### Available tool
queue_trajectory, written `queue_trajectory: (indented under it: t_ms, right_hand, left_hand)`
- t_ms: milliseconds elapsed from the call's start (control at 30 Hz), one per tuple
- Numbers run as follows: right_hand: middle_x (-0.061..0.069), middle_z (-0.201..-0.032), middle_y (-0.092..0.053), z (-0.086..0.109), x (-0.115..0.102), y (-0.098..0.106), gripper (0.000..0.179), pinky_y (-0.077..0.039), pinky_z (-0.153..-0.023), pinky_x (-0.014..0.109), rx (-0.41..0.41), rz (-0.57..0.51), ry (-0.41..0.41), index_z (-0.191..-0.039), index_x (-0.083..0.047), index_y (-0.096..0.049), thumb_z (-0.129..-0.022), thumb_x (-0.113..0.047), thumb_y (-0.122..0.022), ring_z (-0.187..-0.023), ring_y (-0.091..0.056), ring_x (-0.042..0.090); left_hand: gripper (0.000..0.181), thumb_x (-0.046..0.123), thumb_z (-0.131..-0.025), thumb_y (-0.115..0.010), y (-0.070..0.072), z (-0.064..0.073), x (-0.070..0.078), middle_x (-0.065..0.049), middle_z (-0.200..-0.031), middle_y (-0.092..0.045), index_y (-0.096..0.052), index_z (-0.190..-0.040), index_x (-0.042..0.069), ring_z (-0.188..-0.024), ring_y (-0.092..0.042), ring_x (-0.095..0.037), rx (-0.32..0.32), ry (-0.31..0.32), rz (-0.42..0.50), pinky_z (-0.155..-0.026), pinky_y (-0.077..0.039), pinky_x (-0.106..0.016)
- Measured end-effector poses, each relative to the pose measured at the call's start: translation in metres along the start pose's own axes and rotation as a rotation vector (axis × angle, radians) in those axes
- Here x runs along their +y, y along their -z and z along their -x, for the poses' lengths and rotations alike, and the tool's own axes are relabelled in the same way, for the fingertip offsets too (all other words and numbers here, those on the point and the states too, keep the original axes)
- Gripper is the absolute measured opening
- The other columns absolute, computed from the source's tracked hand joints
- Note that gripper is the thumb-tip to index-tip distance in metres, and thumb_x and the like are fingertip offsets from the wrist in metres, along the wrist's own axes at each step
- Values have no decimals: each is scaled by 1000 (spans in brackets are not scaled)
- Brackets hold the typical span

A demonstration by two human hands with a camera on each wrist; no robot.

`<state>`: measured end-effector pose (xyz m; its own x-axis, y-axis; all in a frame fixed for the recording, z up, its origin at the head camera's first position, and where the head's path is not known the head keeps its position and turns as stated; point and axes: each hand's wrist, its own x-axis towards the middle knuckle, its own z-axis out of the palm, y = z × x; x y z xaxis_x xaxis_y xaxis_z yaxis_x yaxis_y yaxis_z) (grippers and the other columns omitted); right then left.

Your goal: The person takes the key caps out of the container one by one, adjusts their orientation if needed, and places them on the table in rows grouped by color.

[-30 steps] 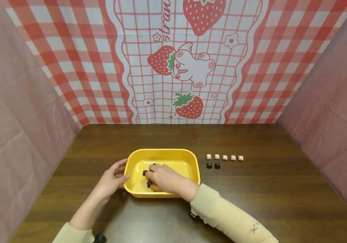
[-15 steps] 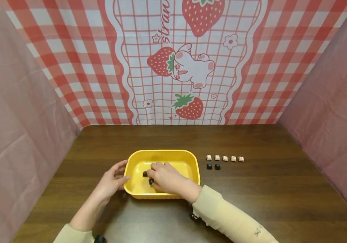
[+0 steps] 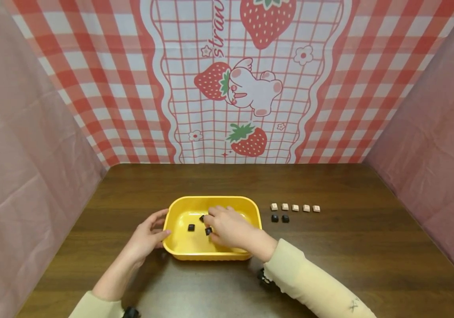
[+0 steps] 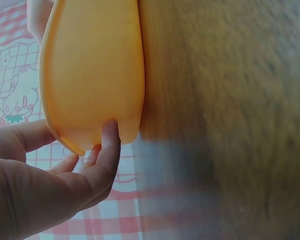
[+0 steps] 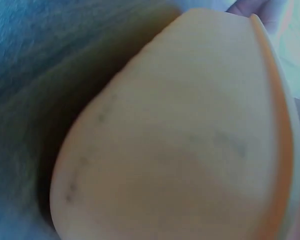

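My left hand (image 3: 145,236) grips the left end of a yellow plastic basin (image 3: 212,198), with the thumb over the rim and the fingers outside. The left wrist view shows the fingers (image 4: 110,145) against the basin's outer wall. Inside the basin, my right hand (image 3: 230,227) pinches a small black keycap (image 3: 208,231) at its fingertips. One loose black keycap (image 3: 191,227) lies on the basin floor to the left; another dark keycap (image 3: 201,218) shows partly beside the right fingers. Only the basin's blurred outer wall (image 5: 165,125) fills most of the right wrist view.
Right of the basin, several cream keycaps (image 3: 295,208) stand in a row on the brown wooden table (image 3: 350,247). Two black keycaps (image 3: 280,218) sit in front of that row's left end. A strawberry-print cloth (image 3: 250,88) hangs behind the table, with pink cloth at both sides.
My right hand has moved right and slightly back within the basin, carrying the black keycap with it. The loose keycaps left of it are now more exposed. My left hand stays on the rim.
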<state>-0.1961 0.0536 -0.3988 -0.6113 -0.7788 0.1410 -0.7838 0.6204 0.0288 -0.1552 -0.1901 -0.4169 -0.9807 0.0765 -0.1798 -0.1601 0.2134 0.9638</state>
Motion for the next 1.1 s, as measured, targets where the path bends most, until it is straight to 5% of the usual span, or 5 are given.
queue_trajectory:
  t_ms: [600,1100]
  right_hand:
    - [-3,-89,-55,22,26,31,16,-49,-74,37,13,52,0,-95,-17,-62,-83,-25,-69,-86,-55,16]
    - [-3,-84,-52,45,47,56,16,-39,-66,31,-11,59,-48,-91,-16,-61,-82,-23,-72,-81,-49,17]
  left_hand:
    - [57,-3,-91,-54,-1,-1,0,-27,-136,-43,-33,-144,4,-112,-55,-37,11,5,-14,-68,-56,-33]
    - [56,-2,-92,-53,-1,-1,1,-25,-135,-44,-34,-144,6,-111,-55,-35,16,22,-34,-70,-56,-33]
